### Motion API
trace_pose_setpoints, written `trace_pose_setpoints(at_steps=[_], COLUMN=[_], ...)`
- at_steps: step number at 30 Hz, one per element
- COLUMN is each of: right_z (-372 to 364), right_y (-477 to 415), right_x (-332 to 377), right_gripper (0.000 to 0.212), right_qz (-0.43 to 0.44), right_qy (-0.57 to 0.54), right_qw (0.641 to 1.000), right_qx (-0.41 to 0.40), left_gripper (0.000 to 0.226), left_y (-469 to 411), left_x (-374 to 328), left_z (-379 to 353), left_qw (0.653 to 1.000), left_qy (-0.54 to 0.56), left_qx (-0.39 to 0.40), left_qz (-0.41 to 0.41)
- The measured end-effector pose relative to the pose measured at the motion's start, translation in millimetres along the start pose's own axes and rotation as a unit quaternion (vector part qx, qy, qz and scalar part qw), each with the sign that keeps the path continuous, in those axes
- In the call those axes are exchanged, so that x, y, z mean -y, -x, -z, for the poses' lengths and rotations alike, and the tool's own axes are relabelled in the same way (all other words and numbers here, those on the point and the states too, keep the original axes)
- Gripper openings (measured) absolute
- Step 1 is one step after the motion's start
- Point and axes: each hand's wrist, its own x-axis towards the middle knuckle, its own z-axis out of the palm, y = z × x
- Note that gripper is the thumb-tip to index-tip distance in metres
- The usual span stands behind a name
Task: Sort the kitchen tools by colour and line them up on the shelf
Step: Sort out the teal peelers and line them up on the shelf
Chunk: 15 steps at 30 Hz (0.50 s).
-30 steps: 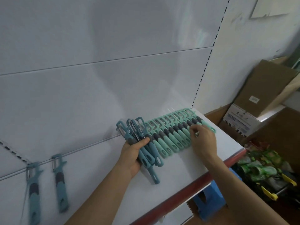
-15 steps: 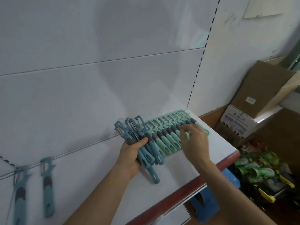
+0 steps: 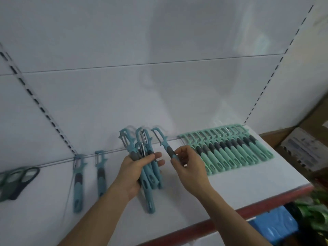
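My left hand (image 3: pixel 136 172) grips a bunch of several blue peelers (image 3: pixel 148 167) by their handles, heads pointing at the back wall. My right hand (image 3: pixel 189 165) pinches the grey grip of one blue peeler (image 3: pixel 162 140), held just right of the bunch. A tight row of mint-green peelers (image 3: pixel 229 149) lies on the white shelf (image 3: pixel 230 183) at the right. Two blue peelers (image 3: pixel 78 176) (image 3: pixel 101 171) lie apart on the shelf to the left.
Dark scissors (image 3: pixel 16 178) lie at the far left of the shelf. The shelf has a red front edge (image 3: pixel 248 210). Cardboard boxes (image 3: pixel 305 150) stand at the right, with a blue stool (image 3: pixel 273 226) and green packets (image 3: pixel 314 208) below.
My right hand left the green row and now pinches one blue peeler beside the bunch. The view swung left, bringing the scissors into sight.
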Motion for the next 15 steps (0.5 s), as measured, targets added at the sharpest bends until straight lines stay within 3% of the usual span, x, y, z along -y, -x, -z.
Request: trace_pose_setpoints(at_steps=[6, 15], right_z=[-45.0, -103.0], right_y=[19.3, 41.5], right_x=[17.4, 34.8], right_gripper=[0.015, 0.016], right_qz=[-0.023, 0.009], right_qy=[0.05, 0.158], right_qw=[0.998, 0.987], right_qx=[-0.001, -0.037], left_gripper=[0.008, 0.007], left_y=[14.1, 22.4], left_x=[-20.5, -36.6], left_z=[61.9, 117.7], left_qw=[0.999, 0.997], left_qy=[0.028, 0.054], left_qx=[-0.046, -0.024], left_qz=[0.009, 0.04])
